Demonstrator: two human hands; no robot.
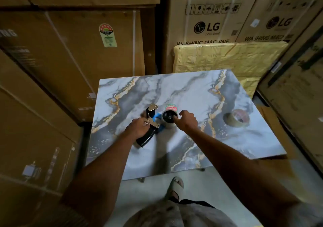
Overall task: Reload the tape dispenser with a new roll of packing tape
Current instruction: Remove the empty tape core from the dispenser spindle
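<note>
A tape dispenser with a black handle, metal plates and a blue part lies on the marble-patterned table. My left hand grips it at the top of the handle. On its black spool hub sits a roll with a red and green label at its far edge. My right hand has its fingers curled against the right side of that roll. A second roll of clear packing tape lies apart, further right on the table.
Large cardboard boxes stand close on the left, behind the table and on the right. A yellow wrapped package leans behind the table. My sandalled foot is on the floor below the table's front edge.
</note>
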